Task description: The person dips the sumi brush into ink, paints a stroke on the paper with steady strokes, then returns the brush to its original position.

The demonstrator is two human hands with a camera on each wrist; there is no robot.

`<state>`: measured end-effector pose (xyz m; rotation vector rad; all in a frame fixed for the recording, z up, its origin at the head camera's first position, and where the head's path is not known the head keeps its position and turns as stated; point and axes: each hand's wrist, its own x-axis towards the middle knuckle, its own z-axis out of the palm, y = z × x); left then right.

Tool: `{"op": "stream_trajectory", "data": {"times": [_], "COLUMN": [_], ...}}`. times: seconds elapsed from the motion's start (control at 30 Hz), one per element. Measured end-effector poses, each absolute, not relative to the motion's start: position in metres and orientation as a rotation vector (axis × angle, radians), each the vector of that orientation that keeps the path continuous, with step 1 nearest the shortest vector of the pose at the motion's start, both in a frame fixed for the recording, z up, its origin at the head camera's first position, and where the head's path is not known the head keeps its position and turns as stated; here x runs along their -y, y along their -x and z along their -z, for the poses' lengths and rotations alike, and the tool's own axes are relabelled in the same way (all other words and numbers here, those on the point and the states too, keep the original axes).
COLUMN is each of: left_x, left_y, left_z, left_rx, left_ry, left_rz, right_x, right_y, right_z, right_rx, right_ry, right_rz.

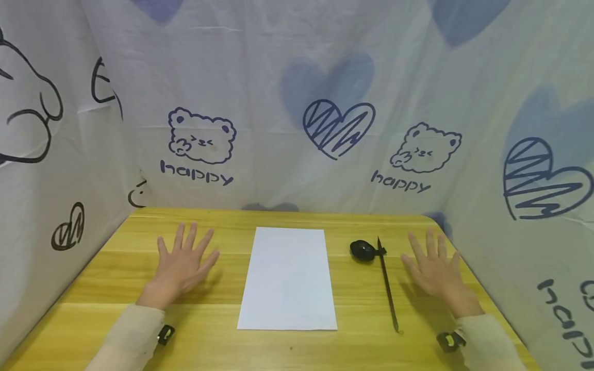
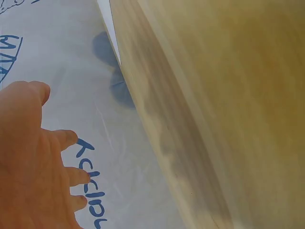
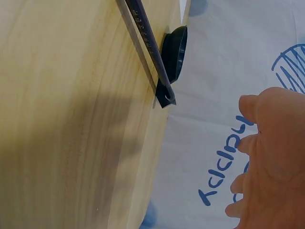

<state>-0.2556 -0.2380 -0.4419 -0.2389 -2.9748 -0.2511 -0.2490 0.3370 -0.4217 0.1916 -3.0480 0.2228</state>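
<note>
My left hand (image 1: 182,264) is held over the left side of the table with its fingers spread, holding nothing. On the other side my right hand (image 1: 435,270) is likewise spread, its fingers touching nothing. A blank white sheet of paper (image 1: 287,278) lies between them. Nearest the right hand is a dark, slender writing brush (image 1: 387,283); its pointed end rests across the short handle of a small black dish (image 1: 362,250). The right wrist view shows marks along the brush's shaft (image 3: 145,36), with the dish (image 3: 174,55) beside it. What the dish contains cannot be made out.
The yellow wood-grain table (image 1: 204,335) ends at a white cloth (image 1: 269,154) printed with hearts, bears and lettering. This cloth hangs behind the table and along both sides. Bands with small devices (image 1: 165,335) sit at both wrists.
</note>
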Motion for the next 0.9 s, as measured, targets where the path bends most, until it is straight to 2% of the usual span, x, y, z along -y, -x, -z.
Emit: {"op": "stream_trajectory", "data": {"times": [0.3,0.57,0.9], "left_x": [0.230,0.214,0.203], "left_y": [0.257,0.268,0.281], "left_z": [0.446,0.453,0.464], "left_rx": [2.970,2.878,2.876], "left_ry": [0.374,0.716,0.924], "left_rz": [0.195,0.161,0.142], "right_x": [-0.336,-0.328,-0.325], "right_y": [0.250,0.249,0.266], "right_z": [0.423,0.420,0.427], "right_rx": [3.056,2.990,2.789], "right_ry": [-0.258,-0.470,-0.824], "right_rz": [-0.230,-0.228,-0.259]}}
